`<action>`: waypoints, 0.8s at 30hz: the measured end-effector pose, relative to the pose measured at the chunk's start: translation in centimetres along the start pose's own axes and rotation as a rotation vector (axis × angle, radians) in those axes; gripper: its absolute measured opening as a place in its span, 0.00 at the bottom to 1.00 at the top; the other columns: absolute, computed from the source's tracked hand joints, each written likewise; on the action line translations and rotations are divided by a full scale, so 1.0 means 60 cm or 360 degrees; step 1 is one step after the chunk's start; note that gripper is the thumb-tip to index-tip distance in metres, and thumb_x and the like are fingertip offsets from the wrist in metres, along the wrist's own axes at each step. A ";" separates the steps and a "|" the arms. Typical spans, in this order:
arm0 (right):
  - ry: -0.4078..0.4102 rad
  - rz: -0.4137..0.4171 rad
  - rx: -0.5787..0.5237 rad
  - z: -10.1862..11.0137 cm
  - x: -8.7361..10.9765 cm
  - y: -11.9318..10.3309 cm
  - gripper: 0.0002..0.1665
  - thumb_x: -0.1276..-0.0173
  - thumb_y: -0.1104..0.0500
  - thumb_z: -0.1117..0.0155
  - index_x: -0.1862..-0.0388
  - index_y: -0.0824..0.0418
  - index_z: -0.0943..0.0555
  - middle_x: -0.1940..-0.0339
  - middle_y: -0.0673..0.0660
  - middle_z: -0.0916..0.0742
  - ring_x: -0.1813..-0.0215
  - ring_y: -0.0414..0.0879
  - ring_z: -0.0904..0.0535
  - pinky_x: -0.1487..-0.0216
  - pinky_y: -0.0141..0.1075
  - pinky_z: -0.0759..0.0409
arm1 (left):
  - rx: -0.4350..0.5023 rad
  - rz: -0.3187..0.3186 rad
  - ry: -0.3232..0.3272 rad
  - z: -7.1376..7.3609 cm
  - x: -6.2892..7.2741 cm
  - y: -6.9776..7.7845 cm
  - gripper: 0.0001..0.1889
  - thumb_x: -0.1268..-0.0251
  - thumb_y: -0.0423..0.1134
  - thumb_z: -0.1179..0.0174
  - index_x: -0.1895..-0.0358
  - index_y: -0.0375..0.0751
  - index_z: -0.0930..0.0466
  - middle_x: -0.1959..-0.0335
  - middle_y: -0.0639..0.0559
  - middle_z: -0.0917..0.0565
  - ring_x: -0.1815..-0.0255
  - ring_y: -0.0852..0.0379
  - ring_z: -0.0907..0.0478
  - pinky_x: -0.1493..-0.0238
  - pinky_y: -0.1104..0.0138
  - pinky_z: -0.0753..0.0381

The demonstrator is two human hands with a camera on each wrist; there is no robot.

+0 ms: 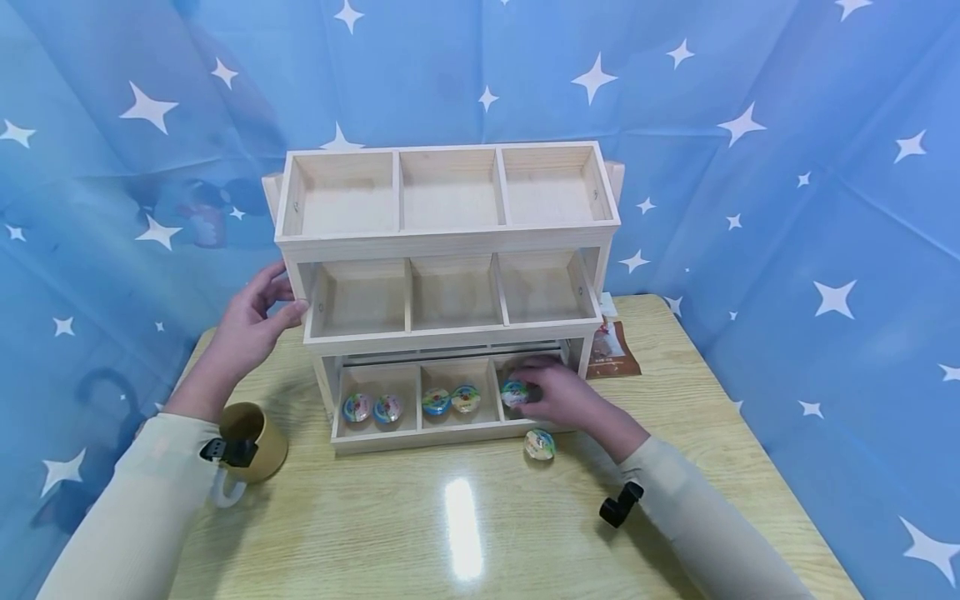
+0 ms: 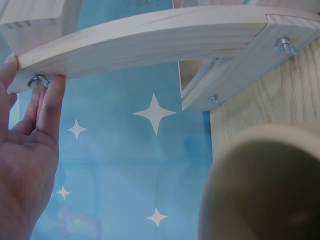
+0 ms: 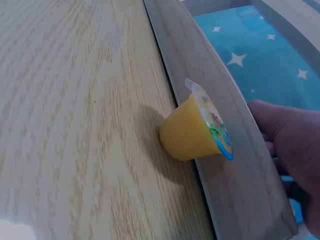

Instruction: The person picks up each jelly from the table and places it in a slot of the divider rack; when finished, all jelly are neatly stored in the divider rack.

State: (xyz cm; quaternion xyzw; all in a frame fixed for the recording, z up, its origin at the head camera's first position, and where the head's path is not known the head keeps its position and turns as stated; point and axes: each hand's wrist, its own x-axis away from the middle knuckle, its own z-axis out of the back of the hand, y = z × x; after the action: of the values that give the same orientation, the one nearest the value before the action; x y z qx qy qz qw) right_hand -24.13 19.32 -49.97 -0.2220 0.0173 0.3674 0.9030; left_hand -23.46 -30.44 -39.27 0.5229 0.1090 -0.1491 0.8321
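Note:
My left hand [image 1: 251, 329] grips the left side of a three-tier wooden rack [image 1: 450, 335] at its middle tier. In the left wrist view, its fingertips touch the side board near a wing nut [image 2: 38, 81]. Reaching into the bottom right compartment, my right hand [image 1: 566, 398] pinches a jelly cup [image 1: 514, 393], partly covered by the fingers. Another jelly cup [image 1: 539, 445], yellow in the right wrist view [image 3: 187, 131], is on the table by the rack's front edge. Two jelly cups [image 1: 372, 407] sit in the bottom left compartment, two more [image 1: 451, 400] in the bottom middle one.
A tan mug [image 1: 272, 450] with a white handle stands by my left forearm. Behind the rack's right side lies a brown packet [image 1: 615, 354]. Blue star-patterned cloth [image 1: 480, 75] hangs around the wooden table [image 1: 360, 525].

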 end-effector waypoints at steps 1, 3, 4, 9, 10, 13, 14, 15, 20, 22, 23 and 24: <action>-0.0006 0.0003 -0.0002 0.000 0.000 0.000 0.25 0.34 0.55 0.16 0.41 0.64 0.09 0.38 0.63 0.11 0.35 0.62 0.17 0.33 0.56 0.15 | 0.0003 -0.0003 0.0000 0.000 0.000 0.000 0.38 0.13 0.35 0.39 0.08 0.51 0.44 0.35 0.41 0.20 0.39 0.62 0.21 0.49 0.78 0.13; -0.0022 0.0000 0.0009 0.000 0.000 -0.001 0.25 0.33 0.55 0.16 0.41 0.64 0.09 0.37 0.64 0.12 0.32 0.64 0.18 0.30 0.58 0.17 | 0.0013 -0.0010 -0.0001 0.000 0.000 0.001 0.38 0.13 0.34 0.39 0.09 0.50 0.43 0.35 0.41 0.20 0.39 0.63 0.21 0.49 0.77 0.13; -0.0031 0.0000 0.0014 -0.001 0.000 0.000 0.25 0.32 0.55 0.17 0.40 0.63 0.09 0.36 0.64 0.12 0.32 0.64 0.18 0.29 0.58 0.18 | 0.0018 -0.0012 -0.0002 0.000 0.000 0.001 0.38 0.13 0.33 0.39 0.09 0.50 0.43 0.35 0.41 0.20 0.39 0.63 0.21 0.49 0.77 0.13; -0.0069 -0.0032 -0.0007 -0.001 0.001 0.002 0.24 0.28 0.54 0.18 0.38 0.63 0.10 0.35 0.64 0.13 0.30 0.64 0.19 0.27 0.59 0.20 | 0.0021 -0.0011 -0.0003 0.001 0.000 0.000 0.38 0.13 0.33 0.39 0.09 0.50 0.44 0.36 0.43 0.20 0.40 0.62 0.20 0.50 0.77 0.12; -0.0076 -0.0041 -0.0018 -0.001 0.001 0.002 0.24 0.28 0.54 0.19 0.38 0.62 0.10 0.35 0.64 0.13 0.30 0.64 0.19 0.27 0.59 0.20 | 0.0020 -0.0010 -0.0002 0.001 0.000 0.000 0.38 0.13 0.34 0.39 0.09 0.50 0.44 0.36 0.43 0.19 0.39 0.62 0.20 0.50 0.77 0.13; -0.0098 -0.0061 -0.0051 0.000 0.002 0.003 0.25 0.27 0.53 0.19 0.36 0.62 0.11 0.34 0.64 0.13 0.30 0.63 0.19 0.28 0.59 0.19 | 0.0018 -0.0009 0.0000 0.001 0.000 -0.001 0.38 0.13 0.34 0.39 0.09 0.50 0.43 0.36 0.44 0.19 0.39 0.60 0.20 0.50 0.77 0.13; -0.0106 -0.0066 -0.0056 0.001 0.002 0.003 0.25 0.26 0.52 0.19 0.35 0.62 0.11 0.34 0.64 0.14 0.30 0.64 0.19 0.28 0.59 0.19 | 0.0018 -0.0008 0.0001 0.001 0.000 -0.001 0.38 0.13 0.34 0.39 0.09 0.50 0.43 0.36 0.44 0.19 0.39 0.60 0.20 0.50 0.77 0.13; -0.0114 -0.0072 -0.0065 0.001 0.003 0.002 0.26 0.26 0.51 0.20 0.35 0.61 0.11 0.33 0.64 0.14 0.29 0.64 0.20 0.28 0.59 0.19 | 0.0019 -0.0007 0.0001 0.001 -0.001 -0.001 0.38 0.13 0.35 0.39 0.09 0.50 0.43 0.36 0.43 0.19 0.39 0.60 0.20 0.50 0.77 0.13; -0.0136 -0.0087 -0.0077 0.003 0.003 0.001 0.28 0.26 0.50 0.20 0.33 0.61 0.12 0.32 0.65 0.15 0.28 0.64 0.21 0.26 0.60 0.21 | 0.0020 -0.0009 -0.0002 0.001 -0.001 -0.002 0.38 0.13 0.34 0.39 0.09 0.50 0.43 0.36 0.43 0.20 0.39 0.60 0.20 0.50 0.77 0.13; -0.0132 -0.0081 -0.0078 0.003 0.003 0.001 0.28 0.26 0.49 0.20 0.33 0.61 0.12 0.31 0.65 0.15 0.27 0.64 0.21 0.26 0.60 0.21 | 0.0023 -0.0011 -0.0003 0.001 -0.001 -0.002 0.38 0.13 0.34 0.39 0.09 0.50 0.43 0.36 0.43 0.20 0.40 0.61 0.20 0.50 0.77 0.12; -0.0128 -0.0076 -0.0073 0.003 0.004 0.001 0.28 0.26 0.49 0.19 0.33 0.61 0.12 0.31 0.65 0.15 0.28 0.64 0.21 0.26 0.60 0.21 | 0.0025 -0.0013 -0.0003 0.001 -0.001 -0.002 0.38 0.14 0.33 0.39 0.09 0.49 0.43 0.36 0.43 0.20 0.40 0.61 0.20 0.50 0.76 0.12; -0.0121 -0.0070 -0.0067 0.003 0.004 0.001 0.28 0.26 0.50 0.19 0.33 0.61 0.12 0.31 0.65 0.15 0.28 0.64 0.21 0.26 0.60 0.21 | 0.0024 -0.0014 -0.0003 0.001 -0.001 -0.003 0.38 0.14 0.33 0.39 0.09 0.49 0.43 0.36 0.43 0.20 0.40 0.61 0.20 0.50 0.76 0.12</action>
State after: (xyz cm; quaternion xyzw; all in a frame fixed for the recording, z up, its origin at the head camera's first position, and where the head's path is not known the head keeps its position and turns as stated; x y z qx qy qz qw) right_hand -24.02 19.57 -49.90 -0.2271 -0.0299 0.3558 0.9061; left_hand -23.55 -30.57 -39.35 0.5287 0.1095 -0.1541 0.8275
